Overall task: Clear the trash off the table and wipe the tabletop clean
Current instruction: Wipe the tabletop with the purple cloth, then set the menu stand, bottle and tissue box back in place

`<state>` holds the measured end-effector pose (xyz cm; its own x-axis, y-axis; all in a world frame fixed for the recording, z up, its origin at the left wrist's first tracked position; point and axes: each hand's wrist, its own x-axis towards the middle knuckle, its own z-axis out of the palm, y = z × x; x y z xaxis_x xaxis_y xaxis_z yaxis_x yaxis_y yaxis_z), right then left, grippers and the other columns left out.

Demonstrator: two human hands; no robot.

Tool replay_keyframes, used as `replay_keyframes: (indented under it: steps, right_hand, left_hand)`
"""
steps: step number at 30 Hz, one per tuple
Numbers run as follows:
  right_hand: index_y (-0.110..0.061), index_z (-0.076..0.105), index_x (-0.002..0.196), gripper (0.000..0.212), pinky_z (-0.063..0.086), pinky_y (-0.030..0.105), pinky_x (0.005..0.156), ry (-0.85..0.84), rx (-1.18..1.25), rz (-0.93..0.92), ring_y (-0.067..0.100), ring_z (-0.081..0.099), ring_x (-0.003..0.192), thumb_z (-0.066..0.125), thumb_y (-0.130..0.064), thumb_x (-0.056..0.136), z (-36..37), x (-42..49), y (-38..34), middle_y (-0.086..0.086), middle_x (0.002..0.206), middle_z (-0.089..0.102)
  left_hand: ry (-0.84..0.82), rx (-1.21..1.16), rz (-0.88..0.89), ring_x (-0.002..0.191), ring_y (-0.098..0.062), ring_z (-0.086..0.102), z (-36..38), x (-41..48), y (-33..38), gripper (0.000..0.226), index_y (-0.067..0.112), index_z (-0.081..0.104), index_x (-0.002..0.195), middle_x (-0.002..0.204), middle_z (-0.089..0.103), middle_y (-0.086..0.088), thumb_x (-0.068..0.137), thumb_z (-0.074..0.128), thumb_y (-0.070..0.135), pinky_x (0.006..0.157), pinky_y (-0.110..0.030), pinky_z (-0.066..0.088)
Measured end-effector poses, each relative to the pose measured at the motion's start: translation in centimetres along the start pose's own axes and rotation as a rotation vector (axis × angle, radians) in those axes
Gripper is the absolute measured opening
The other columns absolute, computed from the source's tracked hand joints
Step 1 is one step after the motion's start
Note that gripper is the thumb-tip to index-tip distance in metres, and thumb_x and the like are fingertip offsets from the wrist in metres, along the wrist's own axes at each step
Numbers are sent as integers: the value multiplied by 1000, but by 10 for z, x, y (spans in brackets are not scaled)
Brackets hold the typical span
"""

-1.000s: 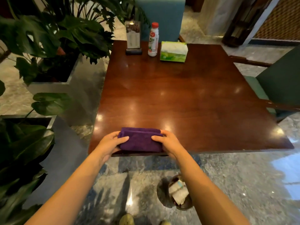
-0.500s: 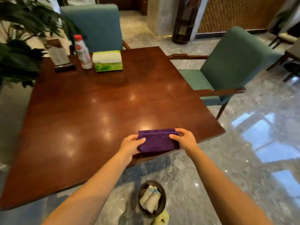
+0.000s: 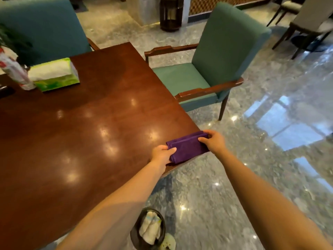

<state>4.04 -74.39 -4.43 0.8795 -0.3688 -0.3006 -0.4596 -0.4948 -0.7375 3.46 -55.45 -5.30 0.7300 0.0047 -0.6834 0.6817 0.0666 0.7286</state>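
- Purple cloth (image 3: pixel 187 147): folded into a thick oblong pad with fold ridges along its far side. It lies flat on the near right corner of the table (image 3: pixel 90 134), close against the edge.
- Handling, as judged: soft and light, and limp once unfolded. The plush nap should drag a little on polished wood rather than skate. Not fragile. Best taken by both short ends, or pressed flat under one palm, so the folds stay together through a wipe.
- Left hand (image 3: pixel 162 156): grips the cloth's left end, thumb laid on top, fingers curled round the end.
- Right hand (image 3: pixel 214 143): pinches the right end, thumb on top, fingers curled over the far corner.
- Tabletop: dark, glossy wood with lamp reflections across it.
- Tissue box (image 3: pixel 54 74), green and white, and bottle (image 3: pixel 15 73) with a red-and-white label: far left of the table, just beside each other.
- Bin (image 3: pixel 134 231): small and dark, on the floor below the table's near edge. It holds crumpled paper (image 3: pixel 150 230).
- Armchair (image 3: pixel 216 56): teal with wooden arms, near the table's right side.
- Stage, as judged: trash binned; wiping is the step in hand.
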Motion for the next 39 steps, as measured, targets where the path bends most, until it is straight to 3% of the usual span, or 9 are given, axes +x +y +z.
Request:
replay_keyframes:
  steps: [4,7,9,14,17,21,26,32,39]
  right_hand:
    - [-8,64,117,35,49,39,92,-3,-66,-23,31,63,104,69,-14,83,-8,17,11,14,113,68]
    - [-8,55,129,46,45,41,100,-14,-187,-59,30,59,113,66,-15,85,-9,24,20,14,125,62]
    - [-9,49,134,50,43,43,103,-29,-257,-111,30,55,119,64,-20,87,-9,25,24,13,131,57]
    - [-11,40,139,58,36,41,107,-103,-511,-269,30,43,128,55,-40,91,-17,32,14,12,140,47]
    - [-13,37,141,64,35,43,108,-244,-680,-311,31,39,131,48,-51,90,-20,36,-10,11,143,43]
    - [-22,17,149,78,24,49,115,-439,-855,-276,32,21,142,39,-64,88,-16,37,-62,6,156,21]
    - [-25,9,151,79,16,50,116,-493,-901,-370,32,9,146,39,-64,88,14,22,-152,4,160,9]
    - [-25,10,151,83,17,51,117,-511,-942,-531,30,9,146,42,-66,86,87,-6,-260,4,160,9]
    - [-23,11,151,84,17,48,117,-525,-997,-623,33,12,145,45,-65,85,202,-45,-377,6,159,12]
  left_hand:
    - [47,70,-9,95,-31,66,20,15,-5,31,-1,59,109,104,66,-16,81,70,7,84,-44,55]
    - [162,359,140,92,-24,65,23,16,-4,20,14,62,99,102,68,-7,82,68,21,85,-39,54]
    - [192,544,261,94,-21,63,21,12,-1,23,15,61,106,104,68,-5,86,62,27,85,-34,51]
    - [114,951,501,113,-22,56,5,15,14,39,16,51,128,125,60,-4,94,47,36,92,-37,48]
    - [12,1259,527,120,-24,53,-17,22,33,47,19,50,131,131,58,-3,94,40,46,96,-39,46]
    - [-50,1536,475,130,-26,44,-65,26,75,59,24,38,140,142,48,0,92,35,57,104,-44,39]
    - [-4,1607,367,132,-26,40,-149,14,132,63,26,34,142,147,42,-1,90,33,62,106,-43,37]
    - [182,1578,315,131,-25,42,-272,-11,177,63,27,36,141,146,43,-1,89,36,63,106,-41,38]
    - [230,1563,275,134,-26,39,-435,-19,222,63,20,35,142,147,41,-5,92,36,57,109,-37,33]
